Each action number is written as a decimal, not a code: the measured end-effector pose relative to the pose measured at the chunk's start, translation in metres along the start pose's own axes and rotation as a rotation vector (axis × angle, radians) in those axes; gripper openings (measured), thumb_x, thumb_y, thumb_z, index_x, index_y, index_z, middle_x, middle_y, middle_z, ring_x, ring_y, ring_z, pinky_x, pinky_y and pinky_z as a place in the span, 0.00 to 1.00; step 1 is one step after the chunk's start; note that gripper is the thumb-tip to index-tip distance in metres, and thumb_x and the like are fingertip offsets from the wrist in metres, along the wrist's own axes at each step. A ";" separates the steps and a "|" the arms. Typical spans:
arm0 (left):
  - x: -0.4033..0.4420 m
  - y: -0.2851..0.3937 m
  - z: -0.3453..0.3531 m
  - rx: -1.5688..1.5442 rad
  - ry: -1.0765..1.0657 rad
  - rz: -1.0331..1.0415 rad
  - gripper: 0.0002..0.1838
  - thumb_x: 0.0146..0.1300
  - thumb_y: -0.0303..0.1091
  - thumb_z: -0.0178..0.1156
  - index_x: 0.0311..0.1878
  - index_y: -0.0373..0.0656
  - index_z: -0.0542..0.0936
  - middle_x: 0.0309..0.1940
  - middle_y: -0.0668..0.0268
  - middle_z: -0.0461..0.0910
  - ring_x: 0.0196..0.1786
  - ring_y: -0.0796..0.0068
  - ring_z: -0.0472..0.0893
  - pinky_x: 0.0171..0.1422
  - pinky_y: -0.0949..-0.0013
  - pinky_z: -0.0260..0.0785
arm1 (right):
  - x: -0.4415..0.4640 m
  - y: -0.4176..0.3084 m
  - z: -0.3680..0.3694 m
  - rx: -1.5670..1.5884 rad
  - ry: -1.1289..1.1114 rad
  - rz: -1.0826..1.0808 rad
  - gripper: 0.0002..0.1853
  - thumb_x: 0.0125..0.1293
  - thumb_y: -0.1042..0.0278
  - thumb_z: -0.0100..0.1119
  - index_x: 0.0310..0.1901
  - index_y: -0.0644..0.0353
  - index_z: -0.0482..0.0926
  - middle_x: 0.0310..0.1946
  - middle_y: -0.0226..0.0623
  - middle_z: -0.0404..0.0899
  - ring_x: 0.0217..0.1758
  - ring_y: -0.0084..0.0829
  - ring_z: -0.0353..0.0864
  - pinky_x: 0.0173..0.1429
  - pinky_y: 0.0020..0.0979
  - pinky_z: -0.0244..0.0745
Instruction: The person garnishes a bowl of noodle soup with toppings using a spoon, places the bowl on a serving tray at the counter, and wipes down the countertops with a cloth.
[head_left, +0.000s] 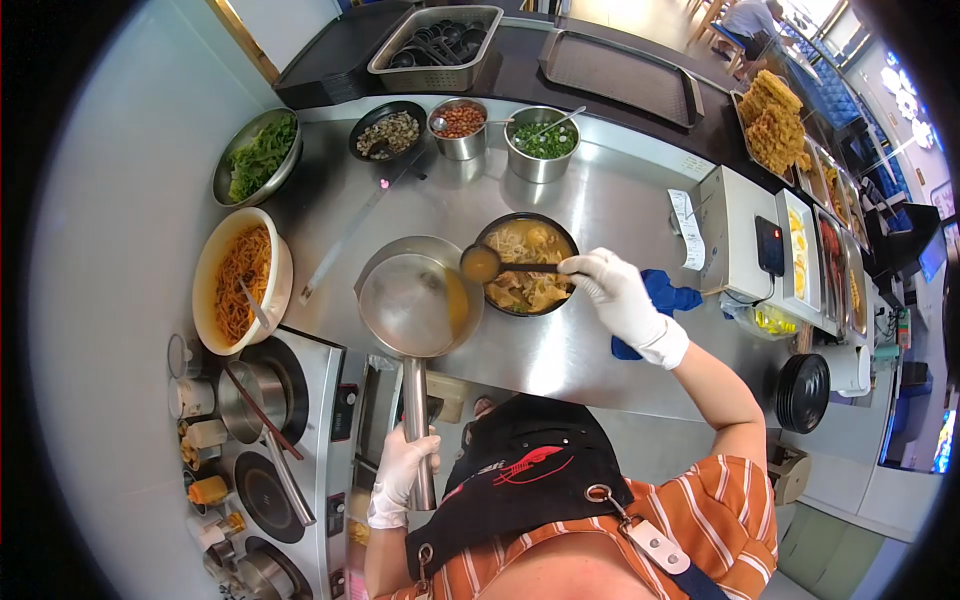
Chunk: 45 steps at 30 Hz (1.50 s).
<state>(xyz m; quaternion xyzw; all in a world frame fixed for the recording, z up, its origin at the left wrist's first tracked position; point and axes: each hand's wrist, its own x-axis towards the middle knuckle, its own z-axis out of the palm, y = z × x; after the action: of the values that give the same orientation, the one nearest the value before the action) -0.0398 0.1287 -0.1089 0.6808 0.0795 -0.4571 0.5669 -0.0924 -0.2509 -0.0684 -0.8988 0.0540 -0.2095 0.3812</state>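
Note:
My gloved left hand is wrapped round the long handle of a steel saucepan, which is tilted and has some yellowish broth at its right side. In my gloved right hand is the handle of a black ladle. The ladle's bowl, with brownish broth in it, is over the gap between the saucepan's rim and a black bowl. Noodles, broth and pale folded pieces like dumplings fill that bowl, which stands on the steel counter.
Behind are containers of chopped greens, peanuts and a dark bowl of chopped bits. Lettuce and a white bowl of noodles sit left. A blue cloth lies right, near stacked black plates. Burners are lower left.

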 end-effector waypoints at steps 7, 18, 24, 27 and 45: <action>-0.004 -0.003 0.001 -0.018 -0.001 -0.009 0.14 0.56 0.27 0.63 0.44 0.37 0.72 0.25 0.67 0.73 0.21 0.76 0.77 0.26 0.71 0.71 | -0.009 -0.013 0.048 -0.235 -0.243 -0.323 0.18 0.54 0.75 0.57 0.49 0.59 0.76 0.32 0.37 0.73 0.39 0.38 0.75 0.44 0.34 0.73; -0.020 -0.002 0.011 -0.086 0.002 0.000 0.15 0.56 0.32 0.62 0.44 0.37 0.73 0.24 0.68 0.73 0.22 0.78 0.74 0.25 0.74 0.68 | -0.013 -0.022 0.059 -0.453 -0.453 -0.823 0.21 0.52 0.64 0.56 0.48 0.62 0.75 0.33 0.31 0.70 0.34 0.27 0.72 0.42 0.29 0.69; -0.045 -0.007 0.015 -0.323 -0.026 0.022 0.18 0.57 0.34 0.64 0.48 0.36 0.74 0.26 0.71 0.72 0.22 0.81 0.72 0.26 0.76 0.66 | 0.000 -0.026 0.065 -0.465 -0.501 -0.832 0.20 0.52 0.68 0.56 0.49 0.61 0.75 0.30 0.32 0.70 0.33 0.32 0.72 0.39 0.33 0.71; -0.069 -0.014 0.012 -0.555 -0.061 0.059 0.20 0.57 0.35 0.67 0.49 0.34 0.74 0.26 0.71 0.72 0.23 0.82 0.72 0.25 0.77 0.64 | 0.020 -0.038 0.072 -0.275 -0.384 -0.774 0.19 0.50 0.76 0.55 0.47 0.60 0.77 0.29 0.37 0.71 0.35 0.40 0.73 0.40 0.40 0.69; -0.266 -0.136 -0.132 -0.799 0.639 0.375 0.15 0.58 0.30 0.65 0.46 0.33 0.76 0.25 0.69 0.74 0.20 0.80 0.74 0.24 0.76 0.67 | 0.049 -0.343 0.316 -0.018 -0.360 -1.673 0.16 0.57 0.68 0.54 0.47 0.65 0.77 0.35 0.36 0.76 0.41 0.31 0.75 0.47 0.30 0.72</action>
<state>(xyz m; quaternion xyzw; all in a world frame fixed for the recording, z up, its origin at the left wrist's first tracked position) -0.2064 0.3965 -0.0225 0.5197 0.2924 -0.0526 0.8010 0.0624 0.1872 -0.0052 -0.6654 -0.6870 -0.2756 0.0967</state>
